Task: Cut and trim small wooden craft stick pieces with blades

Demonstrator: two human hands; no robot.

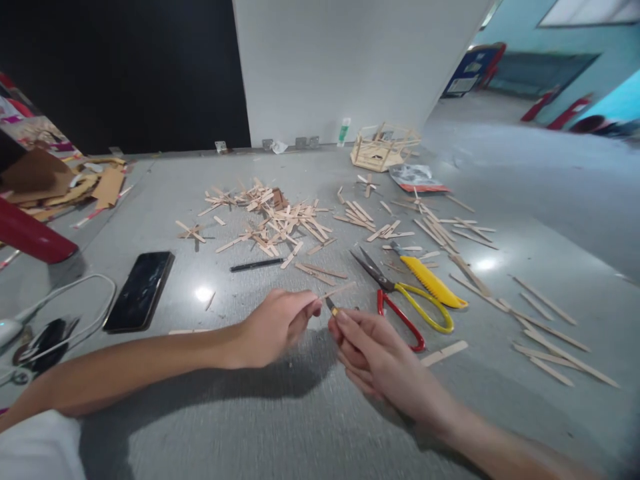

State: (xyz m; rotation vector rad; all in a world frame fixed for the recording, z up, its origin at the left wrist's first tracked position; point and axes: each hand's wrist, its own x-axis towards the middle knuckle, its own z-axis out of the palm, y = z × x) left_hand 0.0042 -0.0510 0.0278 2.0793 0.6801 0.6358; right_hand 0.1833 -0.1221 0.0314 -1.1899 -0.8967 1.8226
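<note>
Between the fingertips of my left hand (275,327) is a thin wooden stick (341,290), its free end reaching right over the table. My right hand (380,350) is closed around a small craft knife (330,305); its short blade and brass-coloured collar show, while my fingers hide the handle. The blade is close to the stick, but I cannot tell if they touch. Scissors (387,287) with one red and one yellow handle lie open just beyond my right hand. A yellow-handled cutter (434,281) rests beside them.
A pile of wooden sticks (280,223) spreads across the middle, with more sticks (555,333) at right. Behind stand a stick-built frame (383,150) and a plastic packet (419,179). A black pen (257,265), phone (140,291), cable and keys lie toward the left.
</note>
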